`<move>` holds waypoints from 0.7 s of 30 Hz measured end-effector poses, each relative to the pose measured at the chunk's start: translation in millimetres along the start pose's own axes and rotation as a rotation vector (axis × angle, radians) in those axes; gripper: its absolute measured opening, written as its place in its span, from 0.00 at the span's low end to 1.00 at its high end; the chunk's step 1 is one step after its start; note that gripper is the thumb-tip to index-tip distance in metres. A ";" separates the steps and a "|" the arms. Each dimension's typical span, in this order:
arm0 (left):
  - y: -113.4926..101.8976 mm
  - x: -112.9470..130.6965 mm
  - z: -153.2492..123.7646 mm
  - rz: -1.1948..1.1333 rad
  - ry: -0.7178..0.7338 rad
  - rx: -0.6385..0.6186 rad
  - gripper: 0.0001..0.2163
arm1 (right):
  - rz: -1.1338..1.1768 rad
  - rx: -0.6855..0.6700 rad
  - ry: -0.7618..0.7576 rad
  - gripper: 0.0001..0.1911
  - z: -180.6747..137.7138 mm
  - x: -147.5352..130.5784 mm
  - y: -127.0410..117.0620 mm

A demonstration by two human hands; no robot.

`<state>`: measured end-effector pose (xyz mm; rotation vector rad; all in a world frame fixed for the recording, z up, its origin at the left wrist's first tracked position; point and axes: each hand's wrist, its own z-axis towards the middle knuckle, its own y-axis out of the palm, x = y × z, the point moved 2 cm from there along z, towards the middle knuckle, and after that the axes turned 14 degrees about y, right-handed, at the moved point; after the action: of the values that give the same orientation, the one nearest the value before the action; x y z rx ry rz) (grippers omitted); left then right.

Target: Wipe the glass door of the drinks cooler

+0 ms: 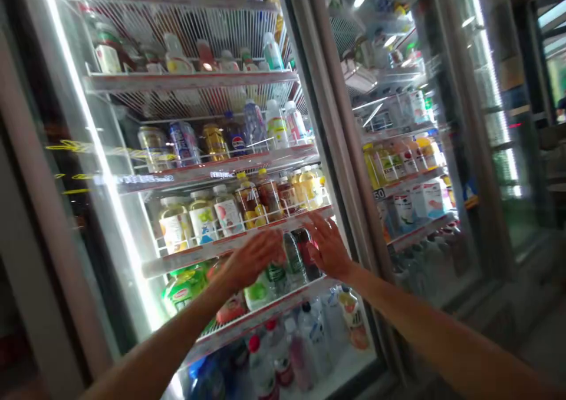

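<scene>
The dark bottles (293,258) are located between the two hands, in the lower centre of the frame. Their long axes run upright from the shelf; in the tilted view, the upper ends lean toward the upper left. Immediately above, the juice bottles (174,226) and, to their right, the yellow-capped tea bottle (250,200) share this orientation, with caps uppermost.

A bright light strip (88,123) descends diagonally along the left side of the frame. To its right, the cooler contains stacked wire shelves; the price rails slope upward to the right. Green packages (183,291) occupy the lower left of the lower shelf (265,311), which also supports the dark bottles. Red-capped bottles (260,364) stand below, near the bottom edge. A metal door post (340,129) separates this bay from a second bay, where cartons (432,198) stand at right of centre.

The left hand (256,255) is open, its blurred fingers extended toward the right. The right hand (327,244) is open with fingers spread, pointing toward the upper left. Both overlap the dark bottles' area in view; contact cannot be determined.
</scene>
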<state>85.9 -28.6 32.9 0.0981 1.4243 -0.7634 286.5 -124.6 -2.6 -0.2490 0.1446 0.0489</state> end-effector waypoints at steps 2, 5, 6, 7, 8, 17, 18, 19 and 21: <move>-7.5 -4.4 -12.0 0.065 -0.172 0.047 0.19 | 0.014 -0.007 -0.006 0.23 -1.2 -13.6 7.3; -10.9 11.9 -28.7 -0.047 0.063 -0.028 0.18 | 0.025 -0.024 -0.049 0.23 -4.3 -34.7 17.4; -12.2 18.0 -35.2 -0.082 0.172 -0.052 0.18 | 0.029 -0.033 -0.074 0.23 -6.0 -41.5 20.3; -13.9 20.5 -42.0 -0.090 0.202 -0.079 0.18 | 0.034 -0.043 -0.094 0.23 -7.9 -47.7 23.0; -16.7 19.5 -48.8 -0.072 0.167 -0.084 0.18 | 0.040 -0.050 -0.108 0.23 -10.1 -53.2 25.6; -46.7 17.1 -128.2 0.001 0.125 -0.087 0.19 | 0.090 -0.068 -0.158 0.24 -24.8 -88.1 41.5; -50.4 15.1 -139.2 0.031 0.057 -0.087 0.20 | 0.096 -0.073 -0.168 0.24 -25.3 -91.3 42.1; -55.1 11.8 -149.8 0.091 -0.077 -0.057 0.21 | 0.099 -0.079 -0.172 0.23 -25.6 -94.4 42.6; -64.7 9.4 -168.8 0.205 -0.347 0.034 0.25 | 0.104 -0.090 -0.174 0.23 -26.1 -100.3 43.6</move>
<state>-91.9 1.7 17.4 0.1291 1.0536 -0.6013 180.9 -91.9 -23.3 -0.3258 -0.0183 0.1801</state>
